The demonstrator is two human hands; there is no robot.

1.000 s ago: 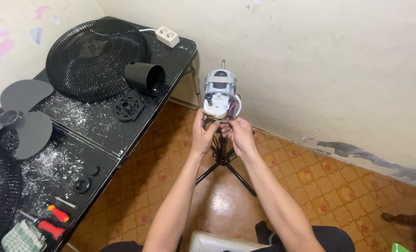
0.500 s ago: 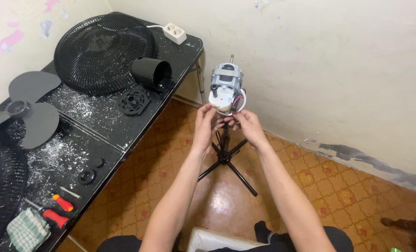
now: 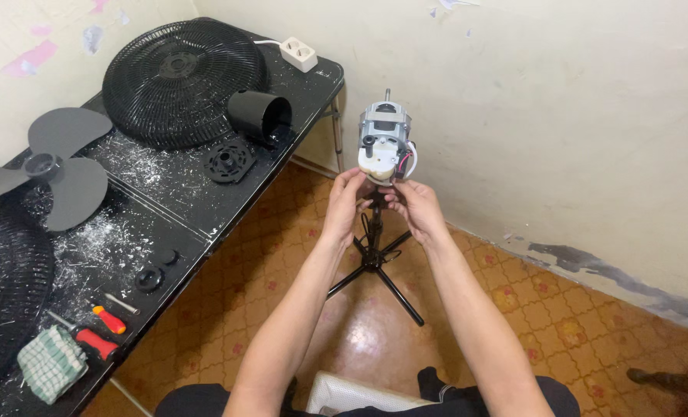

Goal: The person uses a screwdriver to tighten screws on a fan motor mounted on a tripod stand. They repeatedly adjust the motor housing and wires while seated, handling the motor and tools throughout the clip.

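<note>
Upper centre of the frame: both hands meet at the underside of a bare fan motor, which sits upright on a black stand with spread legs. The left hand curls its fingers closed against the motor's lower left edge; the right hand pinches its fingertips together at the lower right, beside red and white wires. Whether either hand bears the motor's weight cannot be told.

Left half of the frame: a black table, dusted with white flecks, carries a round fan grille, a black cup-shaped cover, a small round black plate, a grey fan blade, two red-handled screwdrivers and a checked cloth. A white power socket lies at the table's far corner.

The floor is patterned orange tile; the cream wall behind is scuffed and peeling near its base.
</note>
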